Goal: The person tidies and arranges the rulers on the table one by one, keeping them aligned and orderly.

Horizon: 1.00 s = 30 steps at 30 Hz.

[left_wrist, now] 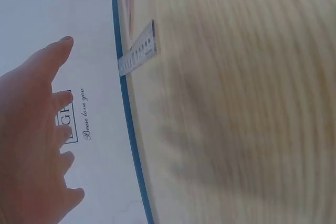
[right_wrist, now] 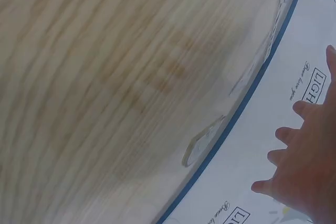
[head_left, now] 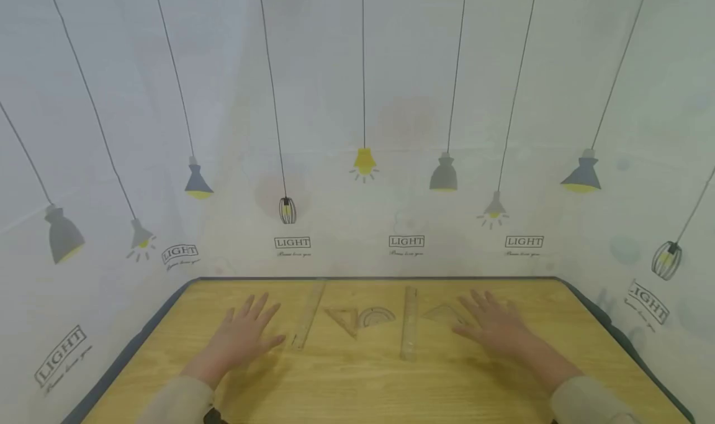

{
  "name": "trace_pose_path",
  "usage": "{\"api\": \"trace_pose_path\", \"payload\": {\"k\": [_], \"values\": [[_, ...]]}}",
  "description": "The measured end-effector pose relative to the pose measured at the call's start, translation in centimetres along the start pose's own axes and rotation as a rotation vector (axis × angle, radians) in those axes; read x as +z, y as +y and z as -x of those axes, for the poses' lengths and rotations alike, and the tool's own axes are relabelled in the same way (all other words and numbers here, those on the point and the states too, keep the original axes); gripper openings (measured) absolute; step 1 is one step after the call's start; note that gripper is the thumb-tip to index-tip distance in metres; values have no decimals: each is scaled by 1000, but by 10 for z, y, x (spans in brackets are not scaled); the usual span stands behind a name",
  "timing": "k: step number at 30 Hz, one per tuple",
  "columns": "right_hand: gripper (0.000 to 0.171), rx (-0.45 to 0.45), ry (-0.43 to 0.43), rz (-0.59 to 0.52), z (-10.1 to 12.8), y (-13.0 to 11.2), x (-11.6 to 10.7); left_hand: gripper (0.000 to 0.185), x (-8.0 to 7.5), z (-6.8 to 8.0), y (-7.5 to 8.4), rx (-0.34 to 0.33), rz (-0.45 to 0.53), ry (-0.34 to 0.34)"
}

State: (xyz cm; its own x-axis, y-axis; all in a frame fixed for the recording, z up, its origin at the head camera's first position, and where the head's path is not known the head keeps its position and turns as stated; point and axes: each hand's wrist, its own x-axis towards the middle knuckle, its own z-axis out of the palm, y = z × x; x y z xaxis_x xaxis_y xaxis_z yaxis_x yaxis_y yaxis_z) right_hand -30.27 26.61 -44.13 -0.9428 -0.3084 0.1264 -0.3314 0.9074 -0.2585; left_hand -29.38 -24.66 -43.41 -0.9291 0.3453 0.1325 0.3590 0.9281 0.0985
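Observation:
Several clear plastic drawing tools lie in a row on the wooden table (head_left: 357, 380): a long ruler (head_left: 308, 323), a set square (head_left: 343, 319), a protractor (head_left: 376, 316), a second ruler (head_left: 409, 321) and another set square (head_left: 443, 313). My left hand (head_left: 244, 334) hovers open with fingers spread, just left of the long ruler. My right hand (head_left: 494, 326) is open too, fingers spread, at the right set square's edge. In the left wrist view my left hand (left_wrist: 32, 135) shows beside a ruler end (left_wrist: 138, 50). The right wrist view shows my right hand (right_wrist: 307, 161) and a clear tool's edge (right_wrist: 202, 140).
A white backdrop printed with hanging lamps and "LIGHT" labels (head_left: 406, 242) surrounds the table on three sides. The table has a dark blue rim (head_left: 368, 279). Bare wood lies in front of the tools, toward me.

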Motion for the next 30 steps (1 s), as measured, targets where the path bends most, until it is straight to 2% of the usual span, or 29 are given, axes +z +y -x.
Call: {"api": "trace_pose_path", "payload": {"k": [4,8,12,14,17,19,22,27,30], "values": [[82,-4,-6,-30,-11,-6,8,69,-1,-9,0,12,12,23],[89,17,-46,-101,-23,-19,11,68,-3,-17,2,-17,96,18],[88,64,-129,-300,-32,-38,11,68,-2,-22,3,-54,205,-2],[85,63,-141,-369,-37,-47,12,67,-1,-24,3,-58,257,-6],[78,38,-132,-437,-47,-59,17,63,2,-27,1,-55,346,-6],[74,-6,-106,-450,-54,-66,21,59,3,-29,-1,-49,408,-6],[69,-40,-111,-483,-63,-78,23,56,6,-31,-4,-48,480,-8],[63,-53,-158,-535,-78,-101,26,56,11,-34,-7,-12,519,-9],[60,-72,-175,-610,-90,-112,32,56,16,-36,-8,22,521,-14]]}}
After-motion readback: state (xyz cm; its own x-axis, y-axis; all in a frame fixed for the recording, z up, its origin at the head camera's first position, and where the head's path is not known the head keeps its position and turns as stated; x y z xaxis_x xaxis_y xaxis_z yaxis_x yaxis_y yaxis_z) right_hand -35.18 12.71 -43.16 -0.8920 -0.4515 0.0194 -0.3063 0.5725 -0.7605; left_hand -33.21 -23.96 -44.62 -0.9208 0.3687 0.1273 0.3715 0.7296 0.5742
